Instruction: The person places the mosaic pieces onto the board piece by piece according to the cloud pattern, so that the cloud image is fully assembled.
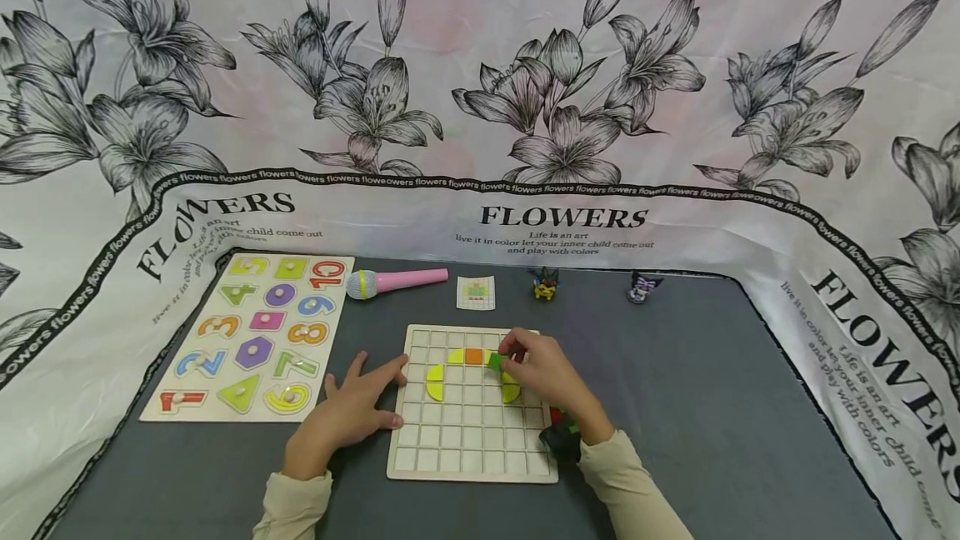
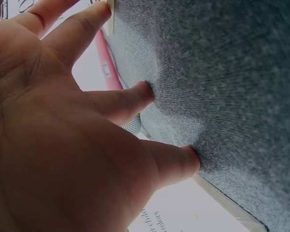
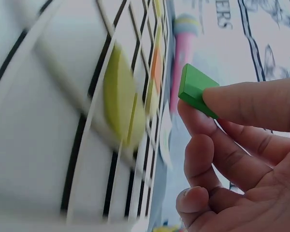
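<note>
The right hand's (image 1: pixel 551 377) thumb and index fingers (image 3: pixel 251 104) are clamped on a green piece (image 3: pixel 195 89), right of centre in the head view, over the upper right of the grid board (image 1: pixel 450 440). Their grip covers only part of it, so it could twist or slip if pushed against a ridge. Yellow pieces (image 1: pixel 511 392) close by could be knocked askew by the curled lower fingers. Left of centre, the left hand (image 1: pixel 356 411) has its fingers spread at the board's edge; too light a touch might let the board slide on the bench (image 1: pixel 712 407).
</note>
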### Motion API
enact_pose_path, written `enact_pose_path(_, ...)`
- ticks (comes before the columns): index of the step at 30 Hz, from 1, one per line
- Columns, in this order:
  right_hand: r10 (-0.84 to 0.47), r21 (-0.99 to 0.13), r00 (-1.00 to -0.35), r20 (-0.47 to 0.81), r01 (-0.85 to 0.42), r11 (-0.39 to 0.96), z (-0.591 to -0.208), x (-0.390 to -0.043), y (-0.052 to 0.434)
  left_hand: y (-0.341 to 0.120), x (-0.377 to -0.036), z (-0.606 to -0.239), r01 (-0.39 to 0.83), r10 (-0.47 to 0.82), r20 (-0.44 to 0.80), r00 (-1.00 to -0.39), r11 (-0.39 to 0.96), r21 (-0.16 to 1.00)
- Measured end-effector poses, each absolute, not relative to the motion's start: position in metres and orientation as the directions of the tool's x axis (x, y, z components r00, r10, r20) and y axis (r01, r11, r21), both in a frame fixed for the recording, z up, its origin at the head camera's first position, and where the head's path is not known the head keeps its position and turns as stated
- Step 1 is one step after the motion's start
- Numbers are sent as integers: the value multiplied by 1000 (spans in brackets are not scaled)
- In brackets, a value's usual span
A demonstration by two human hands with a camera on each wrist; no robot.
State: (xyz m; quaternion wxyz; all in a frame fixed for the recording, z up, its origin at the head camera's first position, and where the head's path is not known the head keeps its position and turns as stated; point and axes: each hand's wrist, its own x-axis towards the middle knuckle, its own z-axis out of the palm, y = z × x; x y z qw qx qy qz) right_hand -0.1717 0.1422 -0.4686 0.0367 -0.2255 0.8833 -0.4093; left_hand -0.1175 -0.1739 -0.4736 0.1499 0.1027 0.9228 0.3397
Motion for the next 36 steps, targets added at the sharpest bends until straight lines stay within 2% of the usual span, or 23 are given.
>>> enact_pose_path(14, -543, -713, -833, 109, -446, 541, -475, -177, 91, -173, -118, -473, 108, 303, -190, -934, 746, 657)
enact_pose_path(21, -561, -694, -816, 137, -484, 534, -478, -179, 81, -174, -117, -472, 115, 304, -182, -935, 748, 653)
enact_pose_path(36, -587, -574, -789, 180, -569, 589, -480, -180, 77, -174, -117, -473, 115, 300, -182, -936, 753, 648)
